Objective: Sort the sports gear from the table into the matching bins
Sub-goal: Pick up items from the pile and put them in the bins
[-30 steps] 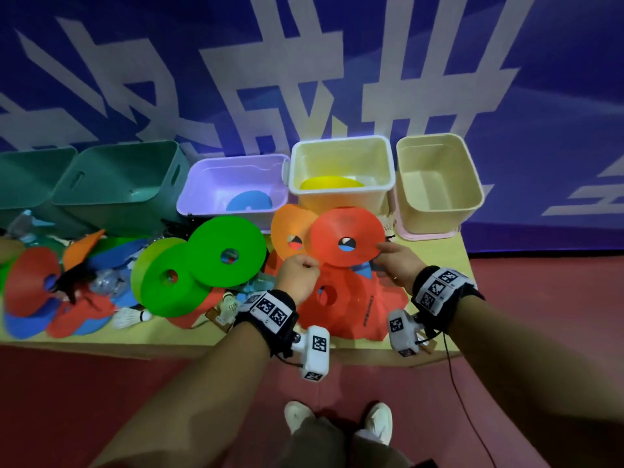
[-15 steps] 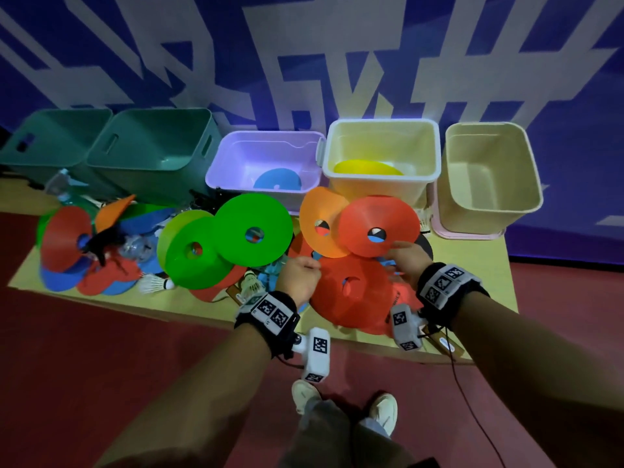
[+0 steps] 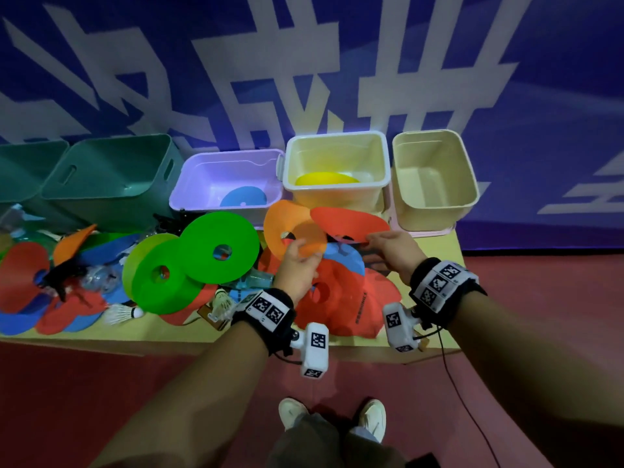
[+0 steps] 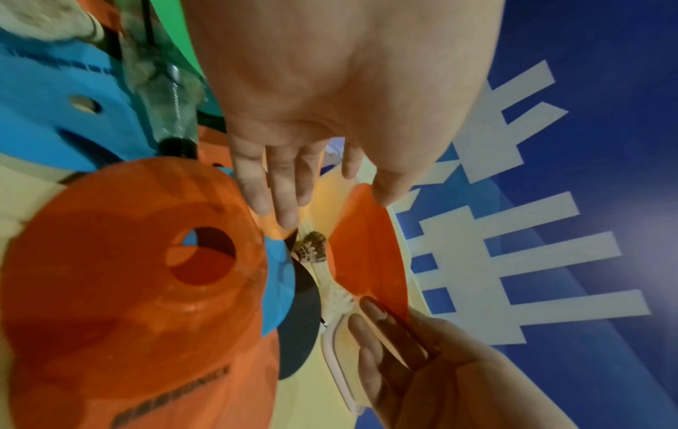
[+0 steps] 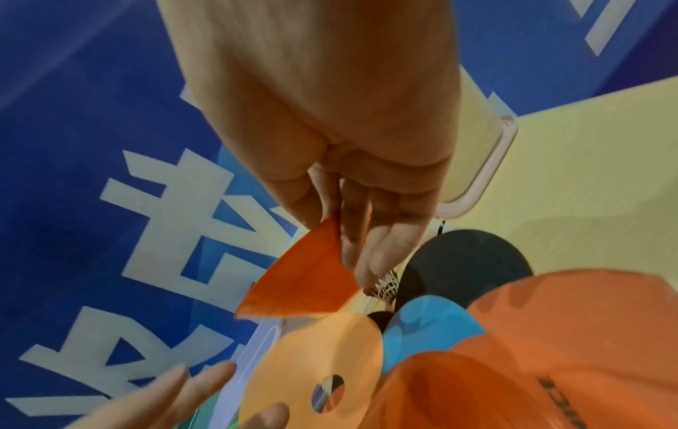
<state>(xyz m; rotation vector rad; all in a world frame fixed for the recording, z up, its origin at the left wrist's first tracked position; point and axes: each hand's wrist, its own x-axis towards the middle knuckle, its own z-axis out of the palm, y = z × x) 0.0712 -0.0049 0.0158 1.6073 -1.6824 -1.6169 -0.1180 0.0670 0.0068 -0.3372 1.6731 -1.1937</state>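
Observation:
My left hand (image 3: 309, 253) pinches the near rim of a light orange disc cone (image 3: 287, 224), held up over the pile. My right hand (image 3: 368, 239) pinches the edge of a red disc cone (image 3: 347, 219), tilted nearly flat just right of the orange one and in front of the cream bin (image 3: 337, 192). In the right wrist view thumb and fingers (image 5: 357, 261) clamp the red disc (image 5: 301, 284). In the left wrist view my left hand (image 4: 337, 209) has its thumb and fingers on either side of the orange disc (image 4: 326, 188). A yellow disc (image 3: 326, 179) lies in the cream bin, a blue disc (image 3: 243, 197) in the lilac bin (image 3: 202, 184).
A beige bin (image 3: 435, 207) stands at far right, two teal bins (image 3: 101, 184) at left. Under my hands lie red discs (image 3: 341, 302) and a blue disc (image 3: 347, 258). Two green discs (image 3: 202, 244) lean at centre. Shuttlecocks (image 3: 121, 314) lie near the table's front edge (image 3: 152, 336).
The red disc, which faced me upright and overlapped the orange one, has tipped nearly flat and come away to the right in my right hand. The view has swung.

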